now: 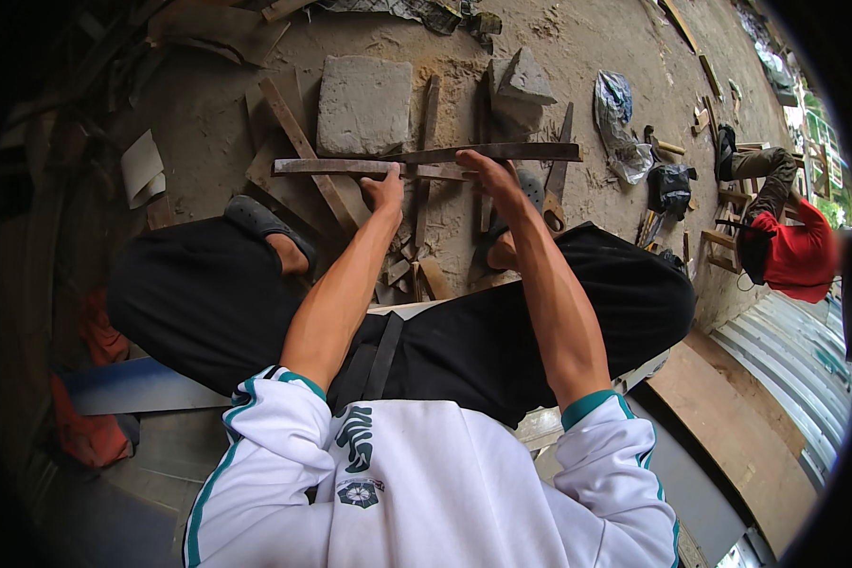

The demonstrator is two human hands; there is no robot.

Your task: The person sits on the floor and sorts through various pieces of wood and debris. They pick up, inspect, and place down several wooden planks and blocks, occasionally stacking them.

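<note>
My left hand [384, 195] is closed on a wooden strip [327, 167] lying crosswise in front of me, its index finger along the near edge. A darker wooden strip [535, 151] overlaps it in the middle and reaches out to the right. My right hand [494, 178] grips this darker strip from the near side; some of its fingers are hidden. Just beyond the strips sits a pale concrete block [364, 104]. Right of my right hand, a handsaw [556, 180] with a wooden handle rests on the ground.
Another wooden strip [305, 151] slants under the held ones, and offcuts [434, 278] lie between my feet. A second concrete block [523, 80] stands farther off. A silvery plastic bag [620, 123] and a black bag [672, 189] lie rightward. A person in red [800, 248] sits far right.
</note>
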